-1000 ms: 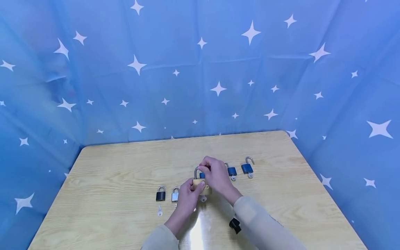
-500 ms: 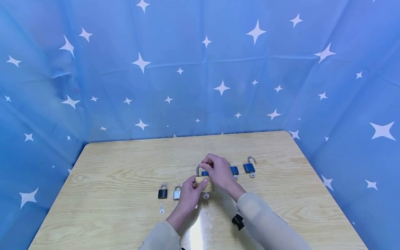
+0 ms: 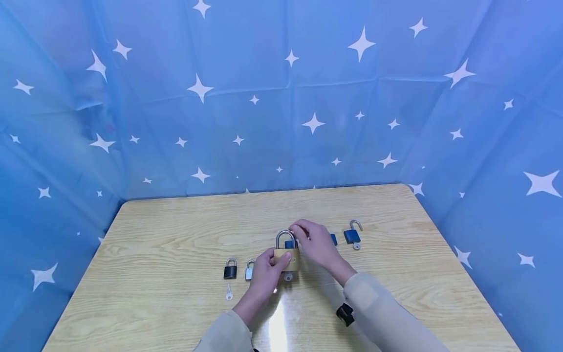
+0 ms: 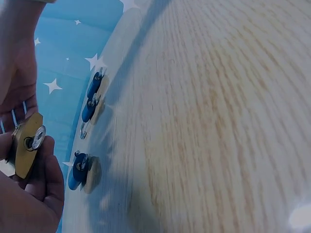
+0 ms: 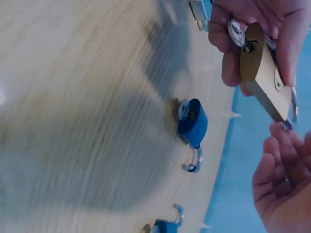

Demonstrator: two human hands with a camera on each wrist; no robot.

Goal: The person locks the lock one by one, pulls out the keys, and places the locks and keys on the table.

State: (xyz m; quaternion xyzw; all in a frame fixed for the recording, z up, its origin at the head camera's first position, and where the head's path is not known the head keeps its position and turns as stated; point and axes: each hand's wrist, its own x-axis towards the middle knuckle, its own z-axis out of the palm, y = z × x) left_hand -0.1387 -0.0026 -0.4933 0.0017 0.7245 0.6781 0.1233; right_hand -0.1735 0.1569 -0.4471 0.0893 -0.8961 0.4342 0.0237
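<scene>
The left hand [image 3: 265, 275] grips a brass padlock [image 3: 293, 266] by its body, thumb across the front, and holds it upright above the table. A key [image 4: 38, 138] stands in the keyhole underneath. The steel shackle [image 3: 286, 232] arches over the top, and both its legs reach down to the body. At the shackle's right side is the right hand [image 3: 317, 247], its fingers loosely bent. In the right wrist view its fingertips [image 5: 278, 130] lie at the shackle, apparently touching it. Behind the brass padlock a blue padlock [image 3: 288, 244] partly shows.
To the right lie a partly hidden blue padlock [image 3: 334, 239] and another blue padlock [image 3: 352, 236] with shackle raised and key in. On the left are a black padlock [image 3: 230, 272], a loose key [image 3: 228, 292] and a silver padlock [image 3: 249, 273]. Starred blue cloth [image 3: 246, 58] surrounds the table.
The right hand has shifted slightly right, uncovering the shackle's right side. The left hand still holds the brass padlock in about the same place. The head view has moved slightly.
</scene>
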